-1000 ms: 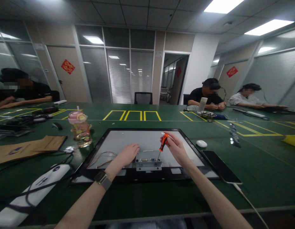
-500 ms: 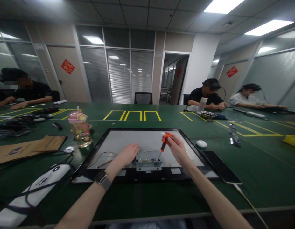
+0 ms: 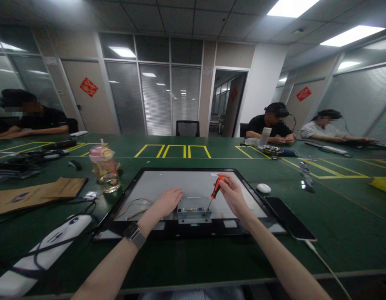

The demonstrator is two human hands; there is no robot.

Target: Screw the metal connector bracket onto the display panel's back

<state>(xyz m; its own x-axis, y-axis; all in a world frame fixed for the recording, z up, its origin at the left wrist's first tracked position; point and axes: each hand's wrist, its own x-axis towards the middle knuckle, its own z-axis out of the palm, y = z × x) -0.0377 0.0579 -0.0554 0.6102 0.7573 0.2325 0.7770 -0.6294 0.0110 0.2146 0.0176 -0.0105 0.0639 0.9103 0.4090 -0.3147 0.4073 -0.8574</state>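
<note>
In the head view, my right hand (image 3: 234, 195) is closed round the orange and black handle of a screwdriver (image 3: 216, 187). Its tilted shaft reaches down to the right end of a silver metal bracket (image 3: 194, 215) with a small circuit board and connectors. That bracket sits near the close edge of a black-framed display panel (image 3: 193, 180). My left hand (image 3: 168, 201), with a watch on its wrist, is bent against the bracket's left end; its thumb and fingertips are partly hidden. Thin wires (image 3: 133, 204) lie on the panel left of that hand.
Left of the panel stand a drink bottle (image 3: 104, 168) and a white power strip (image 3: 52, 246) with cables, near a brown paper bag (image 3: 39, 193). A phone (image 3: 289, 218) on a cable and a white case (image 3: 263, 188) lie at right. Several people sit across the green table (image 3: 186, 266).
The screwdriver handle and my right fingers have shifted very slightly right and down. My left hand and the bracket stay in place. At far left, another person's hand has moved.
</note>
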